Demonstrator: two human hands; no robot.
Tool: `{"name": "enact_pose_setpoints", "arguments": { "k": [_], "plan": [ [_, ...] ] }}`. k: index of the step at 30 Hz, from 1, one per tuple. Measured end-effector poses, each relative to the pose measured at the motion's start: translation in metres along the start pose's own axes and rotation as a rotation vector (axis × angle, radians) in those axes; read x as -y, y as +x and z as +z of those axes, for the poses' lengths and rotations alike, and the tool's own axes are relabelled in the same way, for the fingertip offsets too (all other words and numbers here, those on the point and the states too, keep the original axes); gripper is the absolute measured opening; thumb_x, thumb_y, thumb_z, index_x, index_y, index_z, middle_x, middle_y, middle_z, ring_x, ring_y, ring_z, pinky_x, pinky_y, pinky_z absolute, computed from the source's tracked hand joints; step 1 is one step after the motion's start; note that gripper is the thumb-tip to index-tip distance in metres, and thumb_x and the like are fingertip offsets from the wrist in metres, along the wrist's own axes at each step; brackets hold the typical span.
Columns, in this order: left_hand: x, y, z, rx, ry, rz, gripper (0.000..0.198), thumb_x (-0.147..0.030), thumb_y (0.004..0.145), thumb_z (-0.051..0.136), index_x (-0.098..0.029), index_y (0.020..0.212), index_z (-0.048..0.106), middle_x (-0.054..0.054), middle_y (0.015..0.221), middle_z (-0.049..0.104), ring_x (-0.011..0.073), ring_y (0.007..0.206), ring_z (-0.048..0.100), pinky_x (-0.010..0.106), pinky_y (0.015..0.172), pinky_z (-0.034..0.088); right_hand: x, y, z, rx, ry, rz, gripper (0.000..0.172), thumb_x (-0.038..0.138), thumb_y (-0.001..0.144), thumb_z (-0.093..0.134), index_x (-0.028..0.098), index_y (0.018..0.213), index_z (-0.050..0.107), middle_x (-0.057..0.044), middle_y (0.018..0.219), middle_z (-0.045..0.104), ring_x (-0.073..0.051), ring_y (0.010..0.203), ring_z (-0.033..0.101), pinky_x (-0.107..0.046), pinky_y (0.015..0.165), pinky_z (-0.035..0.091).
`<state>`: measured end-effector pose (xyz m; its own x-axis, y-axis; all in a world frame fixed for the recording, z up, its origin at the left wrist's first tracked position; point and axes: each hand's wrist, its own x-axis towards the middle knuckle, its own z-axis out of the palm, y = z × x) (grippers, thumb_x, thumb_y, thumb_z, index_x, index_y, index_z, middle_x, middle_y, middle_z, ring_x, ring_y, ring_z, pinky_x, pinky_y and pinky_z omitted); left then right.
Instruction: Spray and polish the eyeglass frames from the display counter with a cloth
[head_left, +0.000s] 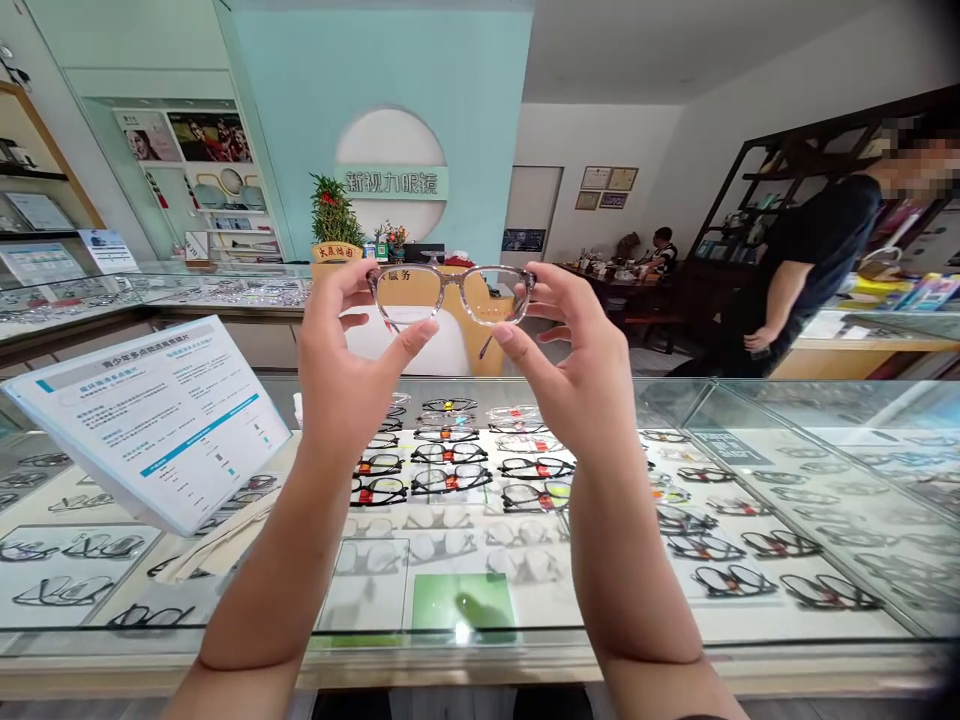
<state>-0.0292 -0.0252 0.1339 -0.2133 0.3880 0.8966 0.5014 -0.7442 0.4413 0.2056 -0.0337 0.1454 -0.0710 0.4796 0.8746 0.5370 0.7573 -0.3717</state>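
Held up in front of me over the glass counter is a pair of eyeglasses (pixel 454 279) with a patterned greyish frame and clear lenses. My left hand (pixel 349 350) grips its left end between thumb and fingers. At the other end, my right hand (pixel 574 345) pinches the frame near the hinge. One temple arm hangs down below the right lens, and the other is mostly hidden. Beneath my hands, rows of eyeglass frames (pixel 451 480) lie inside the glass display case (pixel 450 638).
A printed sign board (pixel 161 420) leans on the counter at left, beside a beige cloth (pixel 225 540). A green card (pixel 463 603) shows near the front edge. A person in black (pixel 814 240) stands at right. Farther back are a potted plant (pixel 334 212) and a desk (pixel 487 345).
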Motion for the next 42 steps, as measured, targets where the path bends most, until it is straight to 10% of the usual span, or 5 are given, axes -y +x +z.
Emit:
{"name": "enact_pose_setpoints", "arguments": {
  "k": [20, 42],
  "plan": [
    [-0.014, -0.006, 0.007, 0.023, 0.064, -0.194, 0.059, -0.048, 0.088, 0.094, -0.029, 0.14, 0.076, 0.01, 0.136, 0.081, 0.0343, 0.123, 0.079, 0.059, 0.113, 0.064, 0.002, 0.001, -0.01, 0.014, -0.045, 0.107, 0.045, 0.053, 0.098, 0.079, 0.029, 0.136, 0.078, -0.011, 0.131, 0.085, -0.032, 0.112, 0.081, -0.052, 0.093, 0.066],
    [-0.012, -0.01, 0.01, 0.009, 0.083, -0.065, 0.051, -0.049, 0.091, 0.091, -0.034, 0.136, 0.071, 0.007, 0.141, 0.077, 0.0346, 0.133, 0.074, 0.06, 0.113, 0.063, 0.002, 0.0, -0.004, 0.058, -0.102, 0.059, 0.044, 0.054, 0.105, 0.066, 0.03, 0.142, 0.073, -0.01, 0.129, 0.083, -0.029, 0.099, 0.079, -0.05, 0.091, 0.065]
  ]
}}
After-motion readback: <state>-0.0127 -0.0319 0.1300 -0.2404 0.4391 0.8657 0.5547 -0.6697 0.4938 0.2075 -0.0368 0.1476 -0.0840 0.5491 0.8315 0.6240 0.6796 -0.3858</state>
